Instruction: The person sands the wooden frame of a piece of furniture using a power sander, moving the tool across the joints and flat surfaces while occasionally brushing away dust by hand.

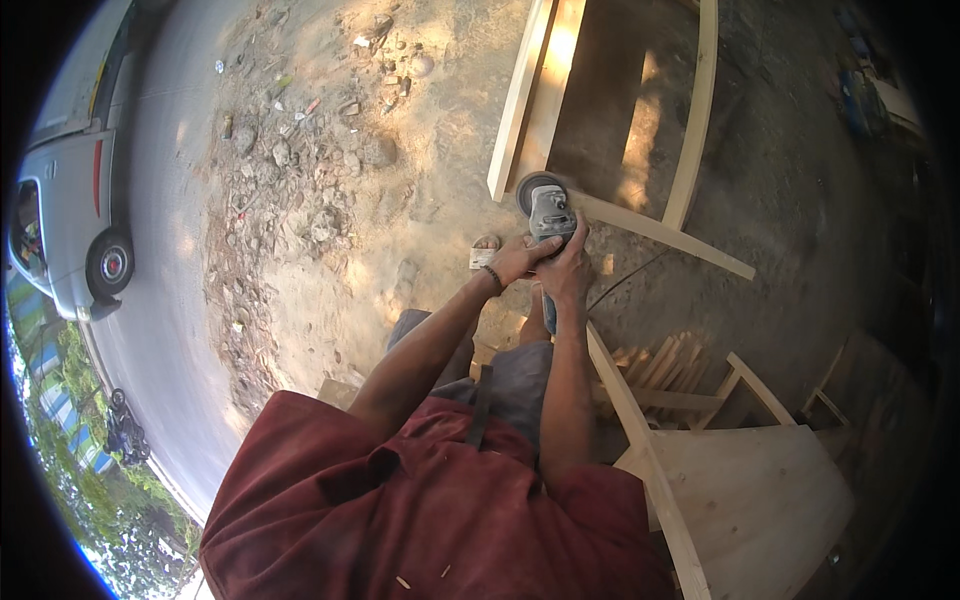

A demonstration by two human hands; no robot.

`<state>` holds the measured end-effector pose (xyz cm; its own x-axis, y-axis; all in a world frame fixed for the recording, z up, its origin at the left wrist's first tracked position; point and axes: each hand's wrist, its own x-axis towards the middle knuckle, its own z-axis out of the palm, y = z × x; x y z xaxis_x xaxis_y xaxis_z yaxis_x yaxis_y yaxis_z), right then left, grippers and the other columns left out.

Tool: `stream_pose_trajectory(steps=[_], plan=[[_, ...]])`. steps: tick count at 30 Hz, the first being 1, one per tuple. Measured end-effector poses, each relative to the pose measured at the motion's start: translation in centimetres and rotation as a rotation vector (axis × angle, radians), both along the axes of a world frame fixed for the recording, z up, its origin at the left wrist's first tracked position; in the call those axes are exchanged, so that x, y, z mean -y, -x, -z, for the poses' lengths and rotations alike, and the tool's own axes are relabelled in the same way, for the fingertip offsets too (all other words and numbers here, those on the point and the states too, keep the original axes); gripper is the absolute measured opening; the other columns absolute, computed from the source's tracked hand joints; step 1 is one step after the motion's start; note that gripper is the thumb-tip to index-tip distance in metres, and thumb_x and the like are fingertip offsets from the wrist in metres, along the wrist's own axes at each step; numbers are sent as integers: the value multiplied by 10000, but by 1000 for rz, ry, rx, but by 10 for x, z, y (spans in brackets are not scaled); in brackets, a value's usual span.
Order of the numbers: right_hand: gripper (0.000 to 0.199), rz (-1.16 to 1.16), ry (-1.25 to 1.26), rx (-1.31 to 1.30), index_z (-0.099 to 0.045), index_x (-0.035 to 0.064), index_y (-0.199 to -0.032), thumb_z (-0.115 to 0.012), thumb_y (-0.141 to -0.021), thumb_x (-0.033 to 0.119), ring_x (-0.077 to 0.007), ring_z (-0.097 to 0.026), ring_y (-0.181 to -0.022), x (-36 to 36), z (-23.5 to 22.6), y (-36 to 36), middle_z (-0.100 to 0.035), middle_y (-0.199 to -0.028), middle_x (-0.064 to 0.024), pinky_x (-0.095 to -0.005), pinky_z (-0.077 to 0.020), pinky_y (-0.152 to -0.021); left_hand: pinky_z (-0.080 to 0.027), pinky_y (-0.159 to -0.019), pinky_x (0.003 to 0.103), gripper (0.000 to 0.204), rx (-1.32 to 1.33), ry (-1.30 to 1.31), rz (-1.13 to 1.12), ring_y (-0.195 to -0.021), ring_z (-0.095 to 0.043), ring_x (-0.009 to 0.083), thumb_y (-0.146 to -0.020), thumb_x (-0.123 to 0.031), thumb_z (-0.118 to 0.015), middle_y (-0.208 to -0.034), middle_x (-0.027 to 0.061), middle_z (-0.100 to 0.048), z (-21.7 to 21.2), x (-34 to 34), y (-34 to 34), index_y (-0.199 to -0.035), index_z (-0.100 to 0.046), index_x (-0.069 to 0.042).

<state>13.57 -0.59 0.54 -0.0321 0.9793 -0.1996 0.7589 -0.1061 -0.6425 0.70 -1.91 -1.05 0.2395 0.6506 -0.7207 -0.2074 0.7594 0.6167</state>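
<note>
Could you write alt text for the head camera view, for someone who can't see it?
Seen from above, a person in a red shirt grips an angle grinder with the left hand and right hand, its disc at the corner of a pale wooden frame lying on sandy ground. More wooden pieces lie at the lower right; a grey vehicle stands on the road at left.

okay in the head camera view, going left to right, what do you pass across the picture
Silver van on the paved road → stony rubble patch → left hand → angle grinder, with the right hand on it → pale wooden frame → blue objects at the far right.
</note>
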Motion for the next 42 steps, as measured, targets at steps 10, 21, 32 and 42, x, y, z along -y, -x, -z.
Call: stream_pose_trajectory(steps=[10, 21, 32, 42], plan=[[921, 67, 82, 15, -235, 118, -1525, -766, -824, 391, -537, -667, -1015, -2, 6, -61, -685, -1140, -309, -592, -531, -867, -556, -920, 369, 795, -58, 110, 148, -1098, -681, 244, -956, -672, -595, -1279, 163, -659, 36, 4, -1, -1330, -564, 29], [934, 316, 168, 4, -253, 110, -1518, -806, -835, 426, -517, -636, -1145, -24, 12, -251, -613, -1288, -329, -569, -524, -944, -516, -1047, 481, 1021, -121, 315, -328, -1351, -519, 362, -914, -669, -656, -1627, 213, -313, 95, -59, -72, -1598, -208, -58], [958, 493, 194, -13, -260, 102, -1521, -812, -819, 450, -508, -636, -1153, -59, 23, -445, -607, -1294, -326, -560, -525, -954, -596, -860, 456, 864, -277, 194, -611, -1095, -706, 365, -942, -647, -638, -1412, 163, -555, 133, -70, -103, -1465, -362, -17], [967, 853, 214, -135, -304, -6, -1518, -792, -836, 476, -438, -521, -1321, -36, 54, -613, -495, -1419, -301, -522, -448, -1063, -579, -891, 500, 841, -470, 390, -659, -1106, -697, 341, -961, -768, -437, -1353, 180, -619, 129, -95, -121, -1494, -396, -119]])
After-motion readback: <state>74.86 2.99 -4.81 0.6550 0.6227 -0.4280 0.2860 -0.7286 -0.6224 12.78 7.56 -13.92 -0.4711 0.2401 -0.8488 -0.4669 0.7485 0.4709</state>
